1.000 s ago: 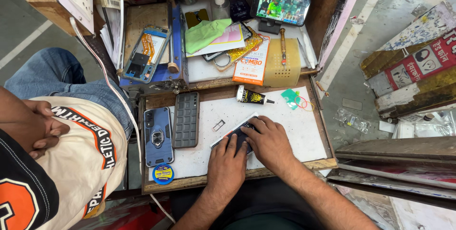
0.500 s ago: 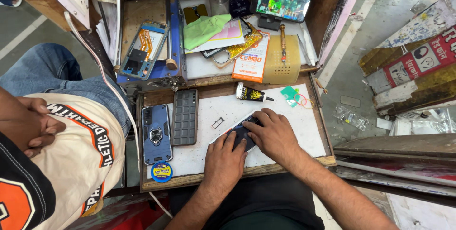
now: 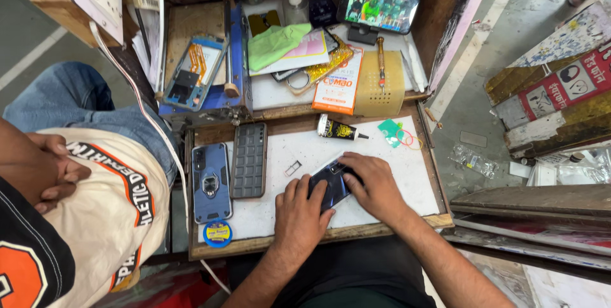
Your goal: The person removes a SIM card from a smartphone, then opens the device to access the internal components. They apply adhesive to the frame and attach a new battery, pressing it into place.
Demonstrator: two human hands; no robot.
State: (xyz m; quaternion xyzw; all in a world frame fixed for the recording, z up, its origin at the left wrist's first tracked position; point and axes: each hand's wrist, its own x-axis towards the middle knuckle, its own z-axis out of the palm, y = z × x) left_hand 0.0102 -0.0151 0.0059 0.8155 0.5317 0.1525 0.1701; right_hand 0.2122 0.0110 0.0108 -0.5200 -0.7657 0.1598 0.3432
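A dark phone (image 3: 331,186) lies on the white work mat (image 3: 382,161) of a small wooden bench. My left hand (image 3: 300,211) grips its near end, and my right hand (image 3: 374,184) covers its right side with fingers on the upper edge. A small metal SIM tray (image 3: 293,168) rests on the mat just left of the phone. A black glue tube (image 3: 339,130) lies beyond the hands.
A blue ring-stand phone case (image 3: 210,181) and a dark ribbed case (image 3: 249,159) lie at the mat's left, a round tape roll (image 3: 217,233) near the front edge. Behind are a propped phone showing video (image 3: 378,7), a green cloth (image 3: 275,43) and a phone frame (image 3: 194,79). Another person (image 3: 76,187) sits at left.
The view has shifted slightly; both hands stay on the dark phone, with the right fingers moved a little further over its upper edge.
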